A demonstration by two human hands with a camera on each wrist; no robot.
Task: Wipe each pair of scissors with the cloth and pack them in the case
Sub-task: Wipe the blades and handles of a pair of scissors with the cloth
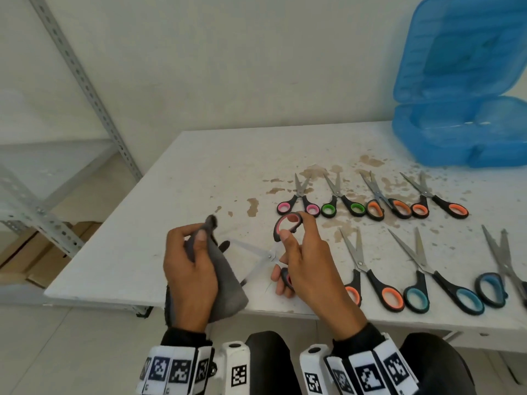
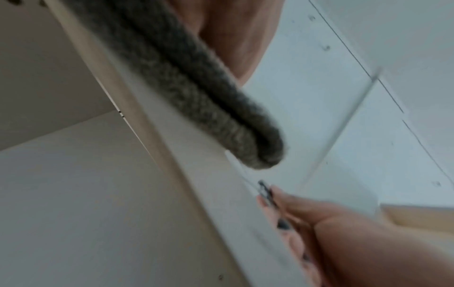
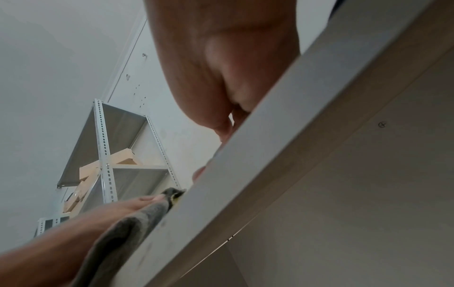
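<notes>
My left hand (image 1: 190, 260) grips a grey cloth (image 1: 228, 277) near the table's front edge; the cloth (image 2: 209, 97) hangs below my palm in the left wrist view. My right hand (image 1: 299, 252) holds a pair of pink-handled scissors (image 1: 288, 225) by the handles, blades spread wide and pointing left toward the cloth. One blade tip reaches into the cloth. Several more scissors lie in two rows to the right, such as a pink pair (image 1: 299, 201) and a green pair (image 1: 342, 201). The blue case (image 1: 462, 132) stands open at the back right.
The white table (image 1: 199, 166) is stained with brown patches in the middle. A metal shelving rack (image 1: 85, 89) with cardboard boxes stands to the left. My knees sit below the front edge. In the right wrist view the table edge (image 3: 270, 155) hides most of my fingers.
</notes>
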